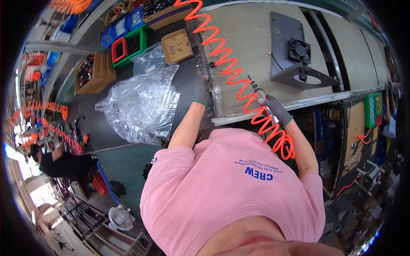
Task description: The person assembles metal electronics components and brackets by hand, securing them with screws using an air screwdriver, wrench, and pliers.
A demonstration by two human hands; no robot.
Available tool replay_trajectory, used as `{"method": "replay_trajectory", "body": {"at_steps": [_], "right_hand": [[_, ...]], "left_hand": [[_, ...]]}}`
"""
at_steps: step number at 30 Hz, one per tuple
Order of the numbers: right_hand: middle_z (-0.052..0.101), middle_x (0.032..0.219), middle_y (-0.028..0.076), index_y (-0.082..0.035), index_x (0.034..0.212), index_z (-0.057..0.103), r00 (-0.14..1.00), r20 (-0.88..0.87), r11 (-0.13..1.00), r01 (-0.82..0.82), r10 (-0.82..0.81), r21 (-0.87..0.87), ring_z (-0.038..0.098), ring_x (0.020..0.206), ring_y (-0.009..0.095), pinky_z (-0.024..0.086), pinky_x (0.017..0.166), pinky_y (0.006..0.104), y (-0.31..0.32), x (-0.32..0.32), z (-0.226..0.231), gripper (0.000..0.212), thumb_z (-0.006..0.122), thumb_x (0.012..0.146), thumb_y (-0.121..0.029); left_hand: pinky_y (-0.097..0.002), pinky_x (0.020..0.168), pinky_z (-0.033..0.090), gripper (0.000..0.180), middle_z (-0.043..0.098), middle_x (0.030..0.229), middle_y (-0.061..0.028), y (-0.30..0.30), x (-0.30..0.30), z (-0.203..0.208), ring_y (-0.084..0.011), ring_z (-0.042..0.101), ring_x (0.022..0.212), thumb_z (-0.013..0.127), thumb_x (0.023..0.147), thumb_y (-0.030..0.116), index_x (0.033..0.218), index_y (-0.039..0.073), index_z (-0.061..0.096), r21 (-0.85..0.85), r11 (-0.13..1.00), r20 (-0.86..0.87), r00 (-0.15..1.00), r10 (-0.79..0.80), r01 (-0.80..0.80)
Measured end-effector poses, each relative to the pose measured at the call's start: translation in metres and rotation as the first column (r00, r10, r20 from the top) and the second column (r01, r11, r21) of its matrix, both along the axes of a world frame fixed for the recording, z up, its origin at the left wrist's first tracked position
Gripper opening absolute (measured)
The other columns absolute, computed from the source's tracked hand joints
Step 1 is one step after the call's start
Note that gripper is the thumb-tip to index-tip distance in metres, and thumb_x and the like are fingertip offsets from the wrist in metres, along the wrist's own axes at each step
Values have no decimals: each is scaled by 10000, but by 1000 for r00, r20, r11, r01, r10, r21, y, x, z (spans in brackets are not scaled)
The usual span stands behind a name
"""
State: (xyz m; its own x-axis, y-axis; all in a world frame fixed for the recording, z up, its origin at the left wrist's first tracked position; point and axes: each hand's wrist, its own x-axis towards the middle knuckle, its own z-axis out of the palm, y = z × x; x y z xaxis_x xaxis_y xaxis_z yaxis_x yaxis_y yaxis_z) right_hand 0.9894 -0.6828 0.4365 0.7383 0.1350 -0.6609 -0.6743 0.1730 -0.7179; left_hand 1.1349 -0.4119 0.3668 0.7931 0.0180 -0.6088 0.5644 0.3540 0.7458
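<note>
My right hand (276, 112), in a grey glove, is closed round a silver air screwdriver (267, 106) whose bit points up toward the bench's far side. An orange coiled air hose (231, 67) runs past the tool. My left hand (198, 90), gloved too, reaches over the dark mat beside a round wire fan guard (219, 73); the dark glove blends into the mat, and its fingers cannot be made out. To the right of the screwdriver stands a grey bent metal panel (282, 42) with a black fan (300, 50) against it.
Clear plastic bags (141, 102) lie spread left of my left hand. Beyond them are a small cardboard box (177, 46), a green bin (136, 45), a red bin (119, 50) and a larger carton (92, 74). A person in black (60, 162) is at far left.
</note>
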Motion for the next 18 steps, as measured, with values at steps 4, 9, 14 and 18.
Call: {"method": "replay_trajectory", "body": {"at_steps": [4, 9, 14, 18], "right_hand": [[535, 666, 41, -26, 1013, 538, 991, 27, 959, -119, 130, -258, 521, 552, 113, 415, 489, 268, -4, 35, -25, 456, 661, 744, -373], [586, 774, 115, -19, 978, 518, 969, -63, 797, -232, 238, -558, 589, 646, 203, 467, 589, 340, -4, 72, -40, 526, 684, 702, -435], [619, 893, 192, -37, 1021, 510, 954, -45, 591, -219, 295, -777, 624, 821, 316, 473, 720, 407, -3, 81, -71, 565, 678, 671, -447], [616, 921, 218, -73, 1085, 423, 929, -101, 483, -276, 356, -831, 612, 872, 374, 467, 759, 451, 8, 78, -73, 614, 657, 681, -473]], "left_hand": [[-243, 381, 294, 149, 426, 556, 30, 44, 13, 36, -81, 373, 431, 590, 822, 142, 691, 118, 524, 126, 987, 193, 978, 74, -100], [-267, 432, 367, 139, 509, 589, -10, 88, 75, 58, -84, 462, 508, 585, 833, 137, 706, 82, 568, 350, 899, 385, 915, 118, -263], [-433, 553, 463, 121, 599, 705, -109, 117, 145, 72, -277, 618, 646, 556, 829, 205, 847, 90, 587, 750, 146, 593, 556, -582, -645], [-417, 589, 505, 117, 623, 808, -77, 124, 169, 53, -291, 635, 708, 489, 844, 231, 882, 130, 535, 881, -369, -137, 586, -799, -297]]}}
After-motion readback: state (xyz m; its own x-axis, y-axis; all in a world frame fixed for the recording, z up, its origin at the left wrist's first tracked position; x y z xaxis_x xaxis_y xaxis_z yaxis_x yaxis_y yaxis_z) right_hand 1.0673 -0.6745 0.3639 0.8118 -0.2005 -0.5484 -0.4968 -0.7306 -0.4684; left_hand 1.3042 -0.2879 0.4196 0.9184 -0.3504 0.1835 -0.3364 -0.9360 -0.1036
